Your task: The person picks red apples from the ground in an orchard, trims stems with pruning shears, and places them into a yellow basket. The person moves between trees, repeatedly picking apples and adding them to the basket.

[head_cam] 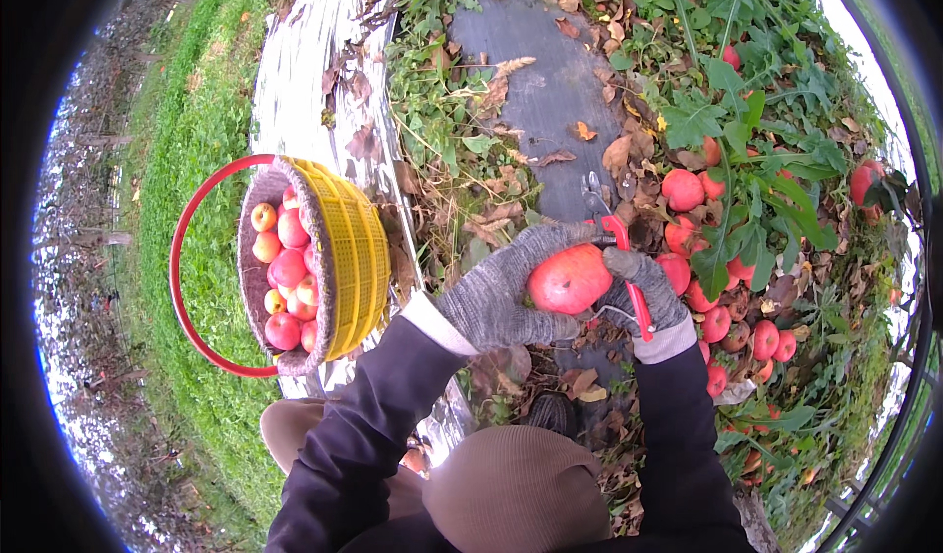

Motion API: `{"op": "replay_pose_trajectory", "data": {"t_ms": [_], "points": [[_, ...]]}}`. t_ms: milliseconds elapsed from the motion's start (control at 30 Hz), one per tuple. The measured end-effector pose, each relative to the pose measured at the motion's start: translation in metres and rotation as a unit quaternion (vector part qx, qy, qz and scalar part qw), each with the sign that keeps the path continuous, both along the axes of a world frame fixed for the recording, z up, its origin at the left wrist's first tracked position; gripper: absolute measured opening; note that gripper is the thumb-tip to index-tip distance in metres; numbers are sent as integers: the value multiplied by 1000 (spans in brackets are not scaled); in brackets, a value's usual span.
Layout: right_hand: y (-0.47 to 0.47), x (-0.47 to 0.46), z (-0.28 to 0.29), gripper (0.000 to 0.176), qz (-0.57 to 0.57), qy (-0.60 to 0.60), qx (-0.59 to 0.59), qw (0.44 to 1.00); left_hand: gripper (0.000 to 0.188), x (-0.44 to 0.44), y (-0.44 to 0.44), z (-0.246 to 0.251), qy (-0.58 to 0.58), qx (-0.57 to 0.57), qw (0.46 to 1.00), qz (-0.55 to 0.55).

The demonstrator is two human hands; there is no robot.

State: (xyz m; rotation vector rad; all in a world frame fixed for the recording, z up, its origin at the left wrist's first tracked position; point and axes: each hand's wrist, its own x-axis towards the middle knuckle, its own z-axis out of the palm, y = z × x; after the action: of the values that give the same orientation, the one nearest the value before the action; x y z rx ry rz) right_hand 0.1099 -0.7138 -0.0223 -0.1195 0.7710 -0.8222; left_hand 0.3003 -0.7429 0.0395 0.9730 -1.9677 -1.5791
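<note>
In a grey knit glove, my left hand (512,291) is closed around a red apple (569,279) in front of my knees. My right hand (648,288), gloved alike, grips red-handled pruning shears (626,258) beside the fruit, and its thumb is close to the apple's right side. The metal tip of the shears points away from me. To the left, a yellow plastic basket (359,258) with a felt-like lining and a red hoop handle (177,258) lies tilted, its mouth towards the left, with several apples (288,267) inside.
Several apples (683,190) lie on the ground at the right among dry leaves and broad-leaved weeds (737,133). Dark ground sheeting (538,96) runs ahead of me, with shiny reflective film (317,74) to its left. A dark curved pipe or cable crosses the far right.
</note>
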Motion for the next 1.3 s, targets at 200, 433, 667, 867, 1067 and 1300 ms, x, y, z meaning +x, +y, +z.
{"op": "replay_pose_trajectory", "data": {"t_ms": [200,433,667,867,1067,1300], "points": [[32,1,21,54,31,359,-264,895,86,10,16,-18,255,388,854,234],[47,6,32,59,94,699,-480,522,76,19,22,-26,346,467,780,232],[42,13,43,52,69,722,-490,483,83,23,26,-18,224,305,881,286],[37,6,35,34,139,553,-354,741,96,17,33,-8,162,199,903,346],[39,12,9,38,172,563,-261,765,92,28,30,-6,-75,-298,904,299],[51,-3,-24,34,105,578,-355,727,78,57,33,3,-195,-369,859,296]]}}
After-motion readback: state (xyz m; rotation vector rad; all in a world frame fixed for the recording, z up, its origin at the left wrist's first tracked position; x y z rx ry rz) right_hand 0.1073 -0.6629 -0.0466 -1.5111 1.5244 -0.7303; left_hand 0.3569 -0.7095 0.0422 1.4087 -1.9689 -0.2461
